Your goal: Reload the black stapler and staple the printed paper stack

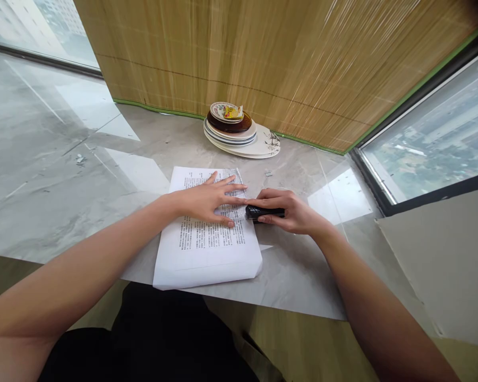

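Note:
A stack of printed paper (211, 260) lies on the grey marble-look counter, its bottom edge at the counter's front. My left hand (207, 201) rests flat on the upper part of the sheets with its fingers spread. At the stack's right edge, my right hand (290, 209) is closed around a black stapler (266, 212). The stapler's front end meets the paper's edge, close to my left fingertips. Whether the sheets sit between its jaws I cannot tell.
Behind the paper stands a pile of plates (247, 138), topped by a small yellow packet (233, 112). Loose staple strips (268, 173) and a few small bits (80, 159) lie on the counter (151, 143). A bamboo blind (239, 53) hangs at the back, with windows on both sides.

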Available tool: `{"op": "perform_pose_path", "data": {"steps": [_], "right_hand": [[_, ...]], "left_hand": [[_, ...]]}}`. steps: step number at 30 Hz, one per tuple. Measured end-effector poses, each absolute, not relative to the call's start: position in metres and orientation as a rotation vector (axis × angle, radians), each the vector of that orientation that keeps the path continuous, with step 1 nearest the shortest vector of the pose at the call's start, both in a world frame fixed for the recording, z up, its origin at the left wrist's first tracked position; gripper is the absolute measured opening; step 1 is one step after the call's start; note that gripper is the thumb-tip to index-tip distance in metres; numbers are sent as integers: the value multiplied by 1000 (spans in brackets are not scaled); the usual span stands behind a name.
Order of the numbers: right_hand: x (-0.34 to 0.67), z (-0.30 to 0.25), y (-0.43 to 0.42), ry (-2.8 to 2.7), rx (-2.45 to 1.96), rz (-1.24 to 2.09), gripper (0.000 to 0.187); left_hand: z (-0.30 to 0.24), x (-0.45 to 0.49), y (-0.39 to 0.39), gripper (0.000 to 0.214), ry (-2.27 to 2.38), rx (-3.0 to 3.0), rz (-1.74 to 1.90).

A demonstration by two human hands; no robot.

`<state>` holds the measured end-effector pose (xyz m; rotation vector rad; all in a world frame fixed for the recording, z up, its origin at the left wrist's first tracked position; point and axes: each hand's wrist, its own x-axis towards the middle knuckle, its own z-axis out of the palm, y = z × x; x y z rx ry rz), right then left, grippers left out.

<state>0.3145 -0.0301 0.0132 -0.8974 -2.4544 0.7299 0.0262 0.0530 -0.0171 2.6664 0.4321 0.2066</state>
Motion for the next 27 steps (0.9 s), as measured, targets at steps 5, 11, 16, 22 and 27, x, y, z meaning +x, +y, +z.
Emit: {"op": "perform_pose_path", "data": {"steps": [5, 11, 16, 22, 27], "right_hand": [[313, 13, -31, -2459, -901, 723, 48], [312, 12, -32, -2470, -913, 720, 47], [307, 15, -36, -2510, -995, 650, 49], [289, 17, -45, -2628, -1163, 362, 47], [315, 20, -40, -2549, -1075, 556, 48]], "left_hand": [[-17, 26, 53, 71, 429, 2666, 213], [-16, 27, 53, 70, 425, 2645, 253], [-17, 27, 53, 70, 430, 2657, 222], [-20, 27, 54, 74, 417, 2691, 184], [-21, 26, 57, 87, 419, 2719, 155]]}}
